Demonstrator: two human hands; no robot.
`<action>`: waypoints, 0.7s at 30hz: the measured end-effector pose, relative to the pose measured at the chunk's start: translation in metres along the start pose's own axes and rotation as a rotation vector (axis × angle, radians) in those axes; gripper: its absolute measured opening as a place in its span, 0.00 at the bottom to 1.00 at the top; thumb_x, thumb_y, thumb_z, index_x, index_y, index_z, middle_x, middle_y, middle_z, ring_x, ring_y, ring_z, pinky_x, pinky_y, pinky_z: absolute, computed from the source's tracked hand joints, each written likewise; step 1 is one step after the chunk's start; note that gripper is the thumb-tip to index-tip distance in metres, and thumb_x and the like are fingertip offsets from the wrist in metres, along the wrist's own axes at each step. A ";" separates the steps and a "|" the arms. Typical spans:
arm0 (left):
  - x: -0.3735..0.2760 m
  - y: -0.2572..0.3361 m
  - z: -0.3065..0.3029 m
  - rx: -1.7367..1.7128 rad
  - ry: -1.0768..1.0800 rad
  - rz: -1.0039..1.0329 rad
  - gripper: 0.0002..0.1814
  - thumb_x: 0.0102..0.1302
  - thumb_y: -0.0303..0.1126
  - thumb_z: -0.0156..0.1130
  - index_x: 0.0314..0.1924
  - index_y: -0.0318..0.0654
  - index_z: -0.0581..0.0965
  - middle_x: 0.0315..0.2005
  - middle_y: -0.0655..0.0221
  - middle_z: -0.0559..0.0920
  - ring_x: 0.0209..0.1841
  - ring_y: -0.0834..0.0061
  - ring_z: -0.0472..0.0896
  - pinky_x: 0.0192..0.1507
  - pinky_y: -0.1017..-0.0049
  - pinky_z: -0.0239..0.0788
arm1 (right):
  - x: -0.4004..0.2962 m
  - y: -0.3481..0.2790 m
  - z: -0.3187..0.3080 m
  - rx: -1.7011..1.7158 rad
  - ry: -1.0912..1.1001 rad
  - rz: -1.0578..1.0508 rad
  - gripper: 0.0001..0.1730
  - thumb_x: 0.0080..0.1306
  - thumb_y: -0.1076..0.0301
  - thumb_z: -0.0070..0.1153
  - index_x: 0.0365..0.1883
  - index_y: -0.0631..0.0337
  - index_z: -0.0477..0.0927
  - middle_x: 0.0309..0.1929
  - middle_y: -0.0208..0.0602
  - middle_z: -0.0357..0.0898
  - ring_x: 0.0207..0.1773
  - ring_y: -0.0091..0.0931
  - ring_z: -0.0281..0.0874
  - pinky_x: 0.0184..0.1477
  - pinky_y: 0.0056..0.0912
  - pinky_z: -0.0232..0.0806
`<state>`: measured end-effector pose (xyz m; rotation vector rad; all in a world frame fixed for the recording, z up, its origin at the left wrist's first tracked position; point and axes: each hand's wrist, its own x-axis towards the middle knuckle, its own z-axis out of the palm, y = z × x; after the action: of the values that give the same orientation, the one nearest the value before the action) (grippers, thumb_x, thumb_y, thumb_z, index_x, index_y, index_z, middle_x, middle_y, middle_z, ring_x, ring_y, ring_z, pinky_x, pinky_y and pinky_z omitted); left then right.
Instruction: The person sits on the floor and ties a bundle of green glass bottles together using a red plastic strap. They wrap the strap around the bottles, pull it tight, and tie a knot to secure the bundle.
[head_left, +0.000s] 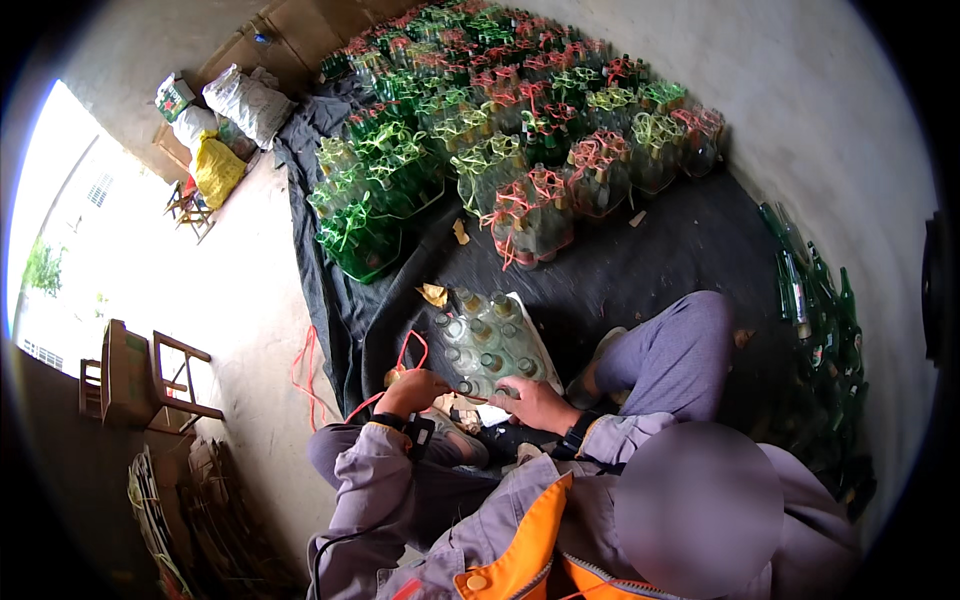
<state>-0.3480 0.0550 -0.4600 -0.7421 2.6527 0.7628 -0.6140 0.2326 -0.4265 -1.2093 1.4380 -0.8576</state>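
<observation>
A tight cluster of clear glass bottles (491, 337) stands upright before me, on and beside a white board (536, 330). At its near left corner, my left hand (414, 391) pinches a red plastic cord (412, 337). The cord loops up beyond this hand and also trails down to its left. My right hand (538, 405) has curled fingers at the neck of a near bottle (506, 391). A thin stretch of cord seems to run between the hands along the near bottles. Whether the right fingers grip the cord or the bottle is hidden.
Many tied bundles of bottles (532, 217) stand beyond on a black ground sheet (675, 240). Loose green bottles (817, 330) lie along the right wall. More red cord (304, 375) lies on the concrete floor at left, near a wooden chair (176, 375) and stacked flattened cardboard (217, 502).
</observation>
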 end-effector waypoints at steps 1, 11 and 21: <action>0.000 -0.011 0.002 0.049 0.004 0.015 0.15 0.64 0.29 0.59 0.48 0.43 0.86 0.46 0.68 0.87 0.47 0.64 0.85 0.49 0.68 0.78 | -0.003 -0.005 -0.001 -0.026 -0.011 -0.001 0.28 0.69 0.46 0.62 0.53 0.63 0.80 0.25 0.42 0.84 0.26 0.28 0.85 0.33 0.34 0.73; 0.040 -0.041 -0.066 0.310 0.098 -0.108 0.08 0.66 0.38 0.59 0.40 0.51 0.85 0.38 0.72 0.84 0.44 0.64 0.84 0.42 0.64 0.78 | -0.012 -0.069 -0.080 -0.143 -0.144 0.079 0.21 0.67 0.62 0.63 0.53 0.67 0.80 0.30 0.44 0.87 0.30 0.29 0.86 0.36 0.34 0.75; 0.071 -0.028 -0.121 0.122 0.279 -0.122 0.14 0.68 0.46 0.59 0.39 0.48 0.86 0.35 0.67 0.86 0.42 0.59 0.84 0.43 0.61 0.76 | 0.107 -0.141 -0.165 -0.320 -0.210 0.013 0.19 0.67 0.65 0.62 0.52 0.67 0.82 0.34 0.37 0.87 0.31 0.22 0.84 0.36 0.28 0.74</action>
<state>-0.4064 -0.0613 -0.4008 -1.0322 2.8330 0.4911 -0.7382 0.0807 -0.2848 -1.4791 1.4431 -0.4844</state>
